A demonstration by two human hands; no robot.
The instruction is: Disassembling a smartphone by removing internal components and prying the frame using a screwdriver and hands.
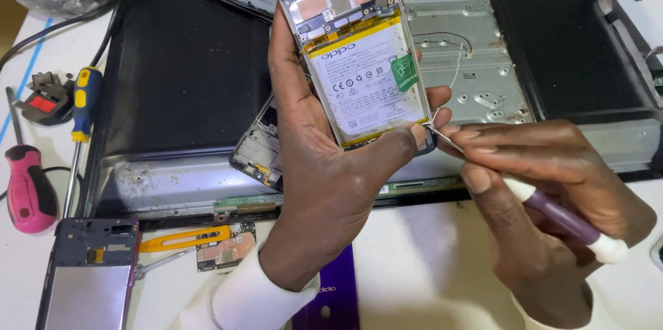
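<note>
My left hand point(324, 164) holds an opened smartphone point(356, 46) upright, back cover off, its white battery and circuit board showing. The thumb presses across the phone's lower end. My right hand point(545, 192) grips a thin screwdriver with a purple and white handle point(563, 219). Its metal tip touches the phone's lower right corner, beside my left thumb.
A large dark disassembled screen chassis point(179, 81) lies behind. Another phone frame point(259, 147) rests on it, and a third point(90, 275) lies at lower left. A pink screwdriver point(27, 188), a blue-yellow screwdriver point(84, 102), an orange pry tool point(183, 239) and a small circuit board point(226, 247) are at left.
</note>
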